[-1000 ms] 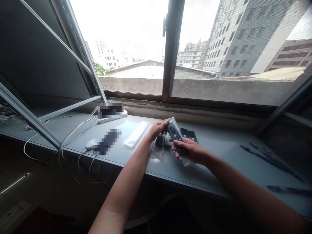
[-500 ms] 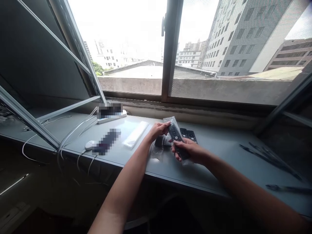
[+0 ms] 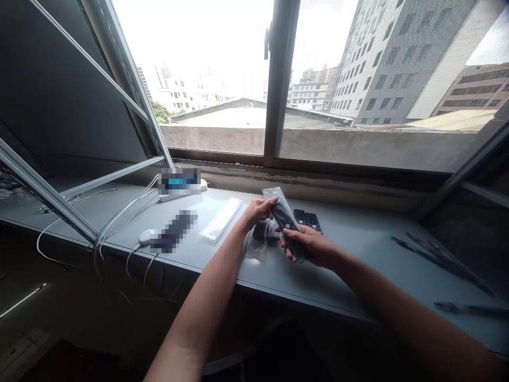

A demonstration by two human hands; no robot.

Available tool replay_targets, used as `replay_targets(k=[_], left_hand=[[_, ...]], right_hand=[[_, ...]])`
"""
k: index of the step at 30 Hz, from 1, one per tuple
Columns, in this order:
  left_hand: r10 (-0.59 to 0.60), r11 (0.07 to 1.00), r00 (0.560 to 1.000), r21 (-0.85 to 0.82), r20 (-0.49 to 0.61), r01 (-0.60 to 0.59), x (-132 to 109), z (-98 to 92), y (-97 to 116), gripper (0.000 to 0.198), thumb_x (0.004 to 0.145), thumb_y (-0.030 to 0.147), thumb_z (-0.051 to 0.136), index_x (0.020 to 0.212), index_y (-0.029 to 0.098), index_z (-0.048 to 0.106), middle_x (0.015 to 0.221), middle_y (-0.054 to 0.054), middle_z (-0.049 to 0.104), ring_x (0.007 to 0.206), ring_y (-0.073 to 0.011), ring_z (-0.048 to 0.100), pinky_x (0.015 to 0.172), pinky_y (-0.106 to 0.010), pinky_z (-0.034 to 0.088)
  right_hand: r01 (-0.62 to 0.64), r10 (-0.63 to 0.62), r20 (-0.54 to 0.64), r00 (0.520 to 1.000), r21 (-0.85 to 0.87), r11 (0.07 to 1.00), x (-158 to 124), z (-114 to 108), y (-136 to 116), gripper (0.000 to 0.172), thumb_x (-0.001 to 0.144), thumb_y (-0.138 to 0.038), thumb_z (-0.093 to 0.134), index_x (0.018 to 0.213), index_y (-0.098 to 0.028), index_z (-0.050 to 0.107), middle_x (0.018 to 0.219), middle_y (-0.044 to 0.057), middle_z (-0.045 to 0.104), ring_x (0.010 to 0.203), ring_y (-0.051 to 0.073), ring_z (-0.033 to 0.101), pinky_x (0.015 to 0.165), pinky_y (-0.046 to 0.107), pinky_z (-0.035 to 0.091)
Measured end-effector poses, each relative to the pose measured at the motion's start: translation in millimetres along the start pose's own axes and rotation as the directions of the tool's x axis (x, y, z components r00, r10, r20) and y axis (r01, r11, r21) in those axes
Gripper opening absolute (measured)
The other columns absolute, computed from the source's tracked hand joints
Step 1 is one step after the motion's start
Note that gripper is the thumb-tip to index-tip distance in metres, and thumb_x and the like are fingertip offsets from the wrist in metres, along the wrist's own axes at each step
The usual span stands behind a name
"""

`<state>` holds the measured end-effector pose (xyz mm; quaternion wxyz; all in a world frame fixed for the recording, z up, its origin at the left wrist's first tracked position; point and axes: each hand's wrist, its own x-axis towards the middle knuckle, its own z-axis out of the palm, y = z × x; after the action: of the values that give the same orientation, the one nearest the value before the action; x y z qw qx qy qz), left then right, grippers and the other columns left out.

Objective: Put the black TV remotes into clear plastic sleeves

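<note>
A black remote control [image 3: 287,226] lies at a slant between my hands, above the desk, inside a clear plastic bag [image 3: 273,192]. Loose plastic sticks out past the remote's far end. My left hand [image 3: 257,211] pinches the bag and remote near that far end. Wrapped round the near end is my right hand [image 3: 312,243], its thumb on top. Just behind it, two more black remotes [image 3: 299,216] lie side by side on the desk, partly hidden. Below my hands sit dark items in clear plastic [image 3: 257,248], which I cannot make out fully.
Left of my hands lies a stack of clear plastic bags [image 3: 221,220]. Further left are a blurred-out dark device [image 3: 174,232], a round white charger [image 3: 146,237] and white cables. Metal shelf bars [image 3: 131,101] slant at the left. Dark straps [image 3: 429,257] lie at the right.
The bag has shifted toward the window along the remote. More loose plastic shows at the far end, and the flap below my right hand is gone from view. Both hands have barely moved.
</note>
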<state>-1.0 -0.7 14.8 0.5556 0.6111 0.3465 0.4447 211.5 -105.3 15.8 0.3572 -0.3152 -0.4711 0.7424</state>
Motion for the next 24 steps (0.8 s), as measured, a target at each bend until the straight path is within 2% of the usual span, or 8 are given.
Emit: replay_targets(k=[3, 5, 9, 14, 20, 24], left_hand=[[-0.063, 0.998, 0.998, -0.004, 0.004, 0.063, 0.8, -0.6, -2.0, 0.064, 0.078, 0.075, 0.084, 0.066, 0.014, 0.068, 0.059, -0.003, 0.059, 0.05, -0.0079, 0.045, 0.051, -0.025, 0.022], [-0.051, 0.999, 0.999, 0.002, -0.014, 0.051, 2.5, -1.6, -3.9, 0.064, 0.077, 0.075, 0.086, 0.068, 0.014, 0.069, 0.059, -0.002, 0.058, 0.051, -0.008, 0.046, 0.052, -0.024, 0.023], [-0.006, 1.0, 0.999, -0.014, -0.051, 0.006, 4.5, -2.0, -5.1, 0.067, 0.08, 0.079, 0.08, 0.065, 0.015, 0.067, 0.059, -0.002, 0.057, 0.049, -0.0066, 0.039, 0.05, -0.025, 0.02], [-0.032, 0.998, 0.999, 0.055, 0.012, 0.031, 2.8, 0.8, -4.7, 0.073, 0.083, 0.083, 0.075, 0.057, 0.016, 0.063, 0.052, -0.002, 0.053, 0.047, -0.0072, 0.034, 0.049, -0.027, 0.019], [0.025, 0.996, 1.0, 0.081, 0.006, -0.025, 6.7, -2.6, -14.4, 0.07, 0.086, 0.079, 0.075, 0.06, 0.014, 0.068, 0.054, -0.004, 0.057, 0.048, -0.0078, 0.039, 0.05, -0.026, 0.022], [0.027, 0.997, 1.0, 0.075, 0.008, -0.027, 4.2, -1.0, -9.8, 0.07, 0.085, 0.079, 0.075, 0.062, 0.014, 0.069, 0.054, -0.004, 0.058, 0.047, -0.0076, 0.038, 0.05, -0.026, 0.022]], right_hand=[[-0.031, 0.031, 0.004, 1.0, -0.007, 0.999, 0.2, -0.8, -0.2, 0.031, 0.094, -0.042, 0.088, 0.099, -0.017, 0.071, 0.09, 0.009, 0.08, 0.062, 0.018, 0.076, 0.053, 0.027, 0.063], [-0.052, 0.052, 0.012, 0.999, -0.011, 0.999, 0.5, -1.8, -0.2, 0.031, 0.095, -0.042, 0.087, 0.101, -0.016, 0.072, 0.091, 0.01, 0.081, 0.063, 0.019, 0.077, 0.055, 0.028, 0.065], [-0.034, 0.034, 0.008, 0.999, -0.009, 0.999, 1.4, -2.6, -0.3, 0.032, 0.094, -0.042, 0.088, 0.097, -0.015, 0.072, 0.088, 0.01, 0.081, 0.063, 0.019, 0.077, 0.054, 0.027, 0.064], [-0.011, 0.011, -0.001, 1.0, 0.002, 1.0, 1.4, -0.4, -1.1, 0.031, 0.094, -0.042, 0.088, 0.097, -0.016, 0.072, 0.087, 0.009, 0.08, 0.062, 0.019, 0.076, 0.053, 0.027, 0.064], [-0.034, 0.033, -0.031, 0.999, -0.022, 0.999, 1.0, -2.0, -0.4, 0.029, 0.096, -0.041, 0.086, 0.098, -0.016, 0.072, 0.09, 0.01, 0.08, 0.062, 0.018, 0.076, 0.054, 0.026, 0.063], [-0.042, 0.04, -0.044, 0.998, -0.045, 0.998, 0.5, -3.5, -1.2, 0.028, 0.096, -0.04, 0.087, 0.097, -0.016, 0.072, 0.089, 0.01, 0.08, 0.062, 0.017, 0.075, 0.054, 0.026, 0.063]])
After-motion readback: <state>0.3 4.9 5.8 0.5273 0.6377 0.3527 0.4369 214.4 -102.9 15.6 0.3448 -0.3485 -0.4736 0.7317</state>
